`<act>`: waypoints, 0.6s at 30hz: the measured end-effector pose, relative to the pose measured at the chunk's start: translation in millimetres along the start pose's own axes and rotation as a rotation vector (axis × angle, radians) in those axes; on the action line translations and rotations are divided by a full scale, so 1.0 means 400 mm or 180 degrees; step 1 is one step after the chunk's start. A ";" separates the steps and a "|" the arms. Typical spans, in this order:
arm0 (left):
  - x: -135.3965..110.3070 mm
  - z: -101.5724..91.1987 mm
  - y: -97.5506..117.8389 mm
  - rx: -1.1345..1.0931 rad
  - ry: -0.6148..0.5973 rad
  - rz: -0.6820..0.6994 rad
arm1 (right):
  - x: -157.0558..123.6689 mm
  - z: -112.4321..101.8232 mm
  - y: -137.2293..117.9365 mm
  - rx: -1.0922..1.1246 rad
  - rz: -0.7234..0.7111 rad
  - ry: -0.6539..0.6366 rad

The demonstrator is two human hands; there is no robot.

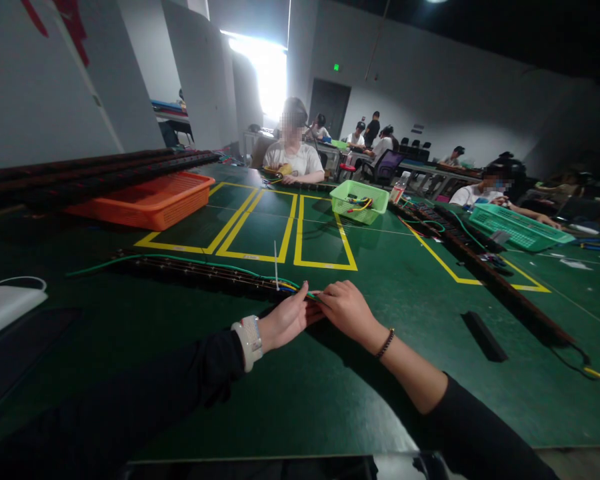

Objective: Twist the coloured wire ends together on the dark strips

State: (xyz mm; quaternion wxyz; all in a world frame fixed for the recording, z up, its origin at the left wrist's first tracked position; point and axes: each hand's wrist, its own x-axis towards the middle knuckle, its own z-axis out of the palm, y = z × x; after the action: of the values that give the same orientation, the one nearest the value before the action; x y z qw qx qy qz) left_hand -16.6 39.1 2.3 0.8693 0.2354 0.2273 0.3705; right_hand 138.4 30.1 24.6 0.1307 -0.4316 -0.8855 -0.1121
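Head view: right hand (349, 308) meets left hand (286, 321), whose grip is unclear, pinching likely soft wires (289, 287), best held toward their right end.

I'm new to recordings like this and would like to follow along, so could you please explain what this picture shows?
There is no robot: you see a person's bare left hand and right hand. The camera sits on that person's head, looking forward and down. On the green table lie a long dark bar with a green wire along it, a second bar to the right, and an orange basket, a light green basket and a teal basket. Both hands meet at the first bar's right end. The right appears to pinch the wires there; whether the left grips or merely supports is hard to tell.
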 end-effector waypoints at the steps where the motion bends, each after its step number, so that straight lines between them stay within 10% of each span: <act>1: 0.003 -0.003 -0.002 -0.0044 -0.0026 0.0013 | -0.001 -0.004 -0.010 -0.0285 -0.0131 -0.0014; 9: 0.016 -0.021 -0.010 -0.0275 0.0323 0.0154 | -0.005 -0.014 -0.058 -0.0816 -0.0664 -0.0112; 18: -0.001 0.007 0.002 -0.0159 0.0121 0.0185 | 0.001 0.002 0.009 0.1613 0.1056 0.0220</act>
State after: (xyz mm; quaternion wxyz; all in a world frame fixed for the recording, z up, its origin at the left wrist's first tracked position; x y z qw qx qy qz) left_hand -15.9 38.7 5.0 0.8593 0.2130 0.2276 0.4056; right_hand 141.0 32.9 24.2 0.2808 -0.5199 -0.7977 0.1206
